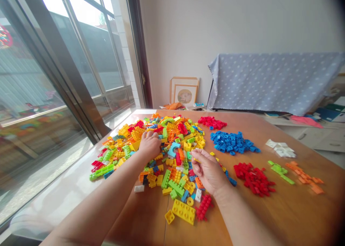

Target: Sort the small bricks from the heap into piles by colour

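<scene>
A wide heap of mixed coloured bricks (172,131) covers the middle of the wooden table (215,221). My left hand (150,144) reaches onto the heap beside orange and yellow bricks; its fingertips are hidden among them. My right hand (206,167) is at the heap's right side, thumb and fingers pinched together near a small yellow piece that barely shows. Nearer me lie a large yellow brick (183,211), a small yellow brick (169,216) and a red studded piece (204,207).
Sorted piles of crimson (212,123), blue (233,142), red (254,179), white (281,148), green (281,172) and orange pieces (304,176) lie on the right. A glass door (88,41) stands at the left. Framed pictures (184,91) lean against the wall.
</scene>
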`<act>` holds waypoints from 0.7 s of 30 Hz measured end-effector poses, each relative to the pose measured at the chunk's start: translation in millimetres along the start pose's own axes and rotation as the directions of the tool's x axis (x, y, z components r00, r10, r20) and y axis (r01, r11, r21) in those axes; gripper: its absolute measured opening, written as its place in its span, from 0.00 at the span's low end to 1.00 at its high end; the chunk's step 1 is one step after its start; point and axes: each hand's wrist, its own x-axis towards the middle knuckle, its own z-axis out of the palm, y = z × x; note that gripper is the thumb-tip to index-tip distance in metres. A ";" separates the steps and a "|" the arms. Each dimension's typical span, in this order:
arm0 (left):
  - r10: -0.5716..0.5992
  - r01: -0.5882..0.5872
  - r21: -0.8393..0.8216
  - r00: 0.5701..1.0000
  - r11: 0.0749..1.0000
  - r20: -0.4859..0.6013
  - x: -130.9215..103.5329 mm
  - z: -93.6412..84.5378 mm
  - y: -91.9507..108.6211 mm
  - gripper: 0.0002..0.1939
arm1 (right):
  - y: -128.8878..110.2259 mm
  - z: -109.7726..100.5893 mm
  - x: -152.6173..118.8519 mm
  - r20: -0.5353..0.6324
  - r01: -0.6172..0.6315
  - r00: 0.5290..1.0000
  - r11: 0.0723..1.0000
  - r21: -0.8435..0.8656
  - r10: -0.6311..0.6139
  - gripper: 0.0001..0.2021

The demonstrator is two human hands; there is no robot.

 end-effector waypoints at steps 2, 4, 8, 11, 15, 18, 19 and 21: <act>-0.008 0.008 0.002 1.000 1.000 -0.002 2.8 -3.3 -0.5 0.08 | -0.4 0.4 -0.1 -0.002 0.002 1.000 1.000 0.002 -0.002 0.13; -0.014 0.014 0.002 1.000 1.000 0.001 4.7 -5.0 -1.1 0.08 | -0.4 1.0 -0.3 -0.001 0.003 1.000 1.000 0.002 -0.003 0.13; -0.013 0.013 0.000 1.000 1.000 0.014 5.9 -2.2 -0.1 0.10 | 0.3 2.7 -1.1 0.001 0.012 1.000 1.000 -0.006 -0.012 0.13; -0.017 0.017 -0.002 1.000 1.000 0.019 6.1 2.5 1.4 0.11 | 0.7 3.9 -1.3 -0.010 0.012 1.000 1.000 0.000 -0.012 0.13; -0.027 0.027 -0.002 0.999 1.000 0.029 9.4 6.6 1.8 0.09 | 0.3 6.1 -0.9 -0.002 -0.011 1.000 1.000 0.027 0.011 0.13; -0.023 0.023 0.002 0.999 1.000 0.027 12.9 7.6 2.6 0.08 | -0.8 7.2 -0.7 -0.003 -0.044 0.999 0.998 0.047 0.044 0.14; -0.018 0.018 0.004 1.000 1.000 0.025 13.6 7.7 3.0 0.08 | -1.2 7.1 -0.7 -0.005 -0.054 0.998 0.997 0.058 0.055 0.14; -0.006 0.006 0.007 1.000 1.000 0.018 13.9 7.3 3.7 0.08 | -2.1 6.4 -0.3 0.002 -0.078 0.997 0.993 0.094 0.079 0.15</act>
